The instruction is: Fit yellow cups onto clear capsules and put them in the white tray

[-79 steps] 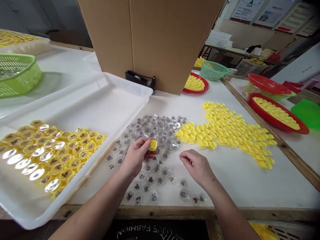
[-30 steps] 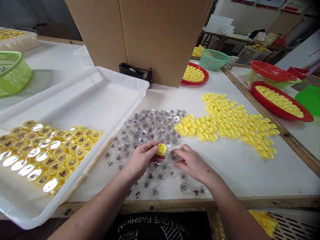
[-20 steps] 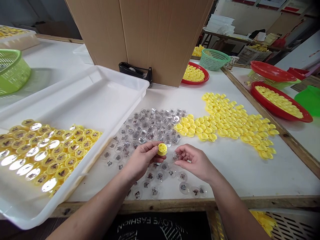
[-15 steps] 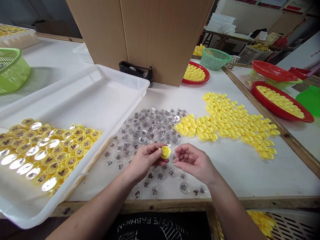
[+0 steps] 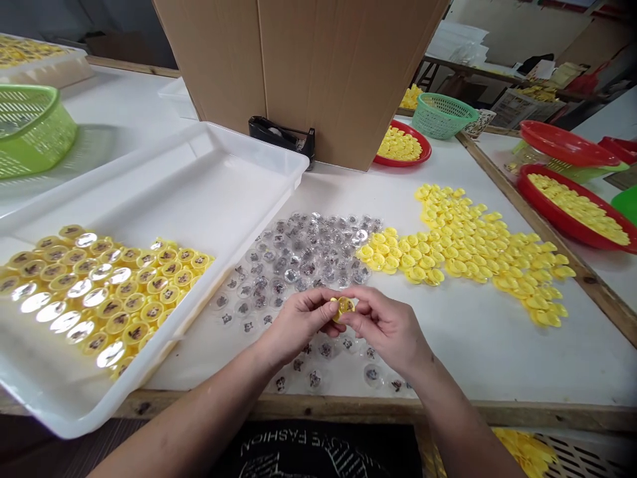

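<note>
My left hand [image 5: 298, 323] grips a round yellow plastic cap [image 5: 342, 308] between thumb and fingers. My right hand [image 5: 387, 326] meets it there, its fingertips pressed to the cap's glossy top. A clear dome seems to lie over the cap, though the fingers partly hide it. Under and beyond my hands spread many clear round domes with dark printed pictures [image 5: 298, 260]. Loose yellow caps [image 5: 462, 252] lie in a large patch to the right, touching the domes' edge. Assembled yellow pieces [image 5: 104, 292] fill one end of a white plastic tray [image 5: 249, 146] on my left.
A cardboard box [image 5: 308, 66] with a black tape dispenser [image 5: 281, 135] at its foot stands behind the tray. Red trays of yellow caps [image 5: 572, 206] lie to the right, beyond a wooden table edge. A green basket [image 5: 30, 129] sits far left, a teal basket [image 5: 442, 116] far back.
My hands have come together. The right hand moved left from beside the cap onto it, and the left hand turned the cap toward it. The view shifted slightly.
</note>
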`<state>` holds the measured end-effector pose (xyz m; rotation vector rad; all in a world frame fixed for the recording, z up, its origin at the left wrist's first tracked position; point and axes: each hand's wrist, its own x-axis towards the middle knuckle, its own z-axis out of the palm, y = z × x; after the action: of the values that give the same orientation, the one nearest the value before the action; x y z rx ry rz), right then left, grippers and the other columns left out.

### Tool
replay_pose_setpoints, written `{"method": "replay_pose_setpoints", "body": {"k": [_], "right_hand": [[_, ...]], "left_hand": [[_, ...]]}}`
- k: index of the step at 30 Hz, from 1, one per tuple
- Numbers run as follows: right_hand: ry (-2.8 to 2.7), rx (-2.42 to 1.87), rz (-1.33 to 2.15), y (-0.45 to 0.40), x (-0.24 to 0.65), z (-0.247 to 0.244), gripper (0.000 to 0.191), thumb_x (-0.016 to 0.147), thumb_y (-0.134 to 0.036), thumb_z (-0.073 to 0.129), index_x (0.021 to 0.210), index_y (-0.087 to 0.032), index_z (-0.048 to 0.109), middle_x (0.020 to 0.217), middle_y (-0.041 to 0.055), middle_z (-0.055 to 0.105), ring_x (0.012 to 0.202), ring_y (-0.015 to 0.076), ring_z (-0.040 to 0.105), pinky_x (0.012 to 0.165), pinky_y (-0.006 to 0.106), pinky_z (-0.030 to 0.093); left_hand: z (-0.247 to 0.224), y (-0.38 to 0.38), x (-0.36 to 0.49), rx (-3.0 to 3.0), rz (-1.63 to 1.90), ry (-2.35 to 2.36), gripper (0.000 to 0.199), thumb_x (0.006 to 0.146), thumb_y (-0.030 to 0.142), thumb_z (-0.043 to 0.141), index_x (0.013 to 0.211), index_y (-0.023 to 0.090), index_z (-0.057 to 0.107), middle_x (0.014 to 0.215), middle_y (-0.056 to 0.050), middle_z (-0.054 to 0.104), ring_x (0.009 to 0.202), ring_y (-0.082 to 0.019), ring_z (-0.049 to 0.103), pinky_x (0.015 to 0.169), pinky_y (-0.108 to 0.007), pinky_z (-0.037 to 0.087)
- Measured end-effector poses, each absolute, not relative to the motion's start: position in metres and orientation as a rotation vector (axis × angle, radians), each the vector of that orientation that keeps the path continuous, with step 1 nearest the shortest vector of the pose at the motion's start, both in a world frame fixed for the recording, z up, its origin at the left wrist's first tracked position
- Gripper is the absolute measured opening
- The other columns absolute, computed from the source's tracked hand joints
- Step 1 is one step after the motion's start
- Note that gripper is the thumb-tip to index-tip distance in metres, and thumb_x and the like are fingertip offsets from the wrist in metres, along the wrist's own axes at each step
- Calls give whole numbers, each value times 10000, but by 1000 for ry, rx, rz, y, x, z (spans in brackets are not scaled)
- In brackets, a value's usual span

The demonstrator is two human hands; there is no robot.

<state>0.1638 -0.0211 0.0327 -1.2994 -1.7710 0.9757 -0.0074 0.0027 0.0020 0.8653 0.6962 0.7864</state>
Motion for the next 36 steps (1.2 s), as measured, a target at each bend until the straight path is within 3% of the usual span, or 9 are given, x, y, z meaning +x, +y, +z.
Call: {"method": "replay_pose_setpoints", "body": {"k": [8,12,17,22,25,29,36], "right_hand": [[-2029,-1341,1021,-24,175,52,397,886,-103,499,1231,-295,543,818,-58,666,573,78,601,584,201,477],[-2156,-1362,826,-24,180,58,337,864,-103,568,1154,-275,591,864,-34,635,731,117,609,666,241,460],[-2141,-1363,772,-22,180,60,278,787,-35,634,1012,-198,617,892,-6,534,665,97,554,618,245,449],[-2170,-1321,752,-19,178,60,331,821,-39,588,1092,-227,616,853,-1,534,681,120,552,631,277,465],[-2117,-1345,760,-20,179,58,257,819,-62,595,1025,-206,646,877,22,556,717,143,568,634,290,489],[-2009,-1366,830,-21,178,54,232,803,-85,607,1005,-196,640,948,36,580,800,158,605,667,273,538],[-1946,-1414,806,-23,175,54,250,757,-82,688,963,-215,640,847,-8,616,726,120,625,655,205,542]], "left_hand": [[2,3,-8,847,699,616,358,816,383,674,1073,136,649,820,-69,673,663,-110,631,675,-198,523],[4,1,-8,893,686,591,356,791,352,710,1084,160,647,837,-48,674,701,-107,636,709,-191,519],[3,0,-7,988,716,594,279,819,322,677,1056,175,656,863,-31,663,686,-88,614,668,-173,512],[1,-1,-4,1027,771,644,315,834,324,652,1095,153,609,915,-61,660,734,-121,621,689,-221,532],[1,-2,-2,1011,786,680,342,824,329,661,1110,152,598,928,-67,657,762,-137,626,708,-242,541],[2,-4,0,1003,820,706,328,801,326,678,1064,141,613,925,-65,653,755,-134,620,697,-239,545],[-1,-6,2,1123,869,795,274,790,276,645,1038,165,608,876,-37,657,681,-120,621,652,-233,531]]}}
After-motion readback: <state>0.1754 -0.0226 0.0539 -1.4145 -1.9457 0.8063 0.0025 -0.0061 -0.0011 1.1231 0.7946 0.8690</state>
